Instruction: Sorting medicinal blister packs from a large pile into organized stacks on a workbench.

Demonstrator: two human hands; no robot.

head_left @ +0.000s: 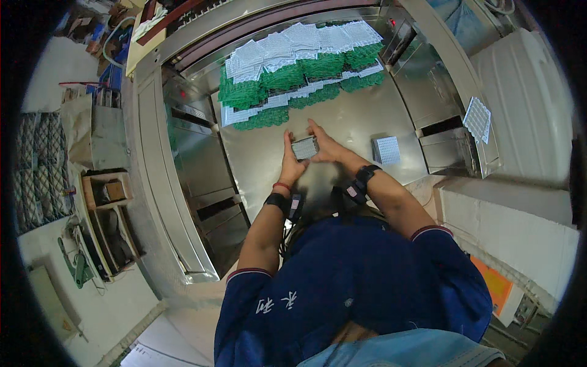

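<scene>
Between my two hands is a small stack of thin, grey-white rectangular boards [304, 148], held just above the steel tabletop. My left hand [291, 166] closes on its left side, and my right hand [329, 148] grips the right side. Beyond my fingers lie overlapping rows of white patterned boards [293, 41] and green boards with scalloped edges [254, 119]. To the right of my hands stands another squared stack of white-topped boards [386, 150]. The printed detail on the held stack is too small to make out.
A steel tabletop [361, 116] lies between raised metal side frames [162, 177]. One loose white board [477, 120] rests on the right frame. Wooden shelves [110, 196] stand at the left, and a large white cover [520, 104] is at the right.
</scene>
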